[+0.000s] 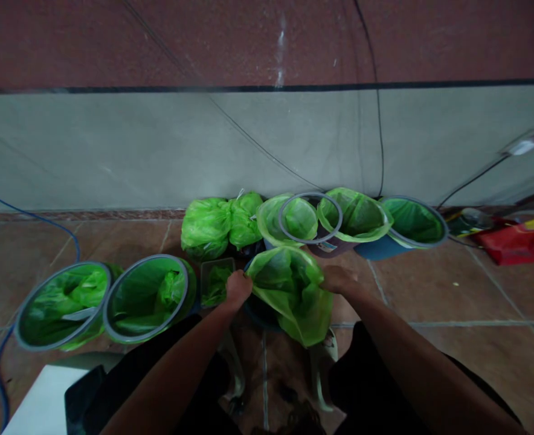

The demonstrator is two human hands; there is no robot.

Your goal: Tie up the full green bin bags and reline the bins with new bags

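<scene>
A green plastic bag (294,296) is spread open between my two hands, its mouth facing up. My left hand (238,288) is closed on the left side of its rim. On the right side, my right hand (338,280) grips the same rim, its fingertips partly behind the plastic. Under the bag, the dark rim of a bin (262,314) shows in part; most of it is hidden. Just left of my left hand stands a small clear square container (217,283) with green plastic in it.
Two lined bins with grey rims, one (63,305) beside another (147,299), stand at left. Tied green bags (206,226) sit by the wall. Further lined bins, including a blue one (380,249), and a loose grey ring (310,194) are at back right. A red dustpan-like item (514,241) lies far right.
</scene>
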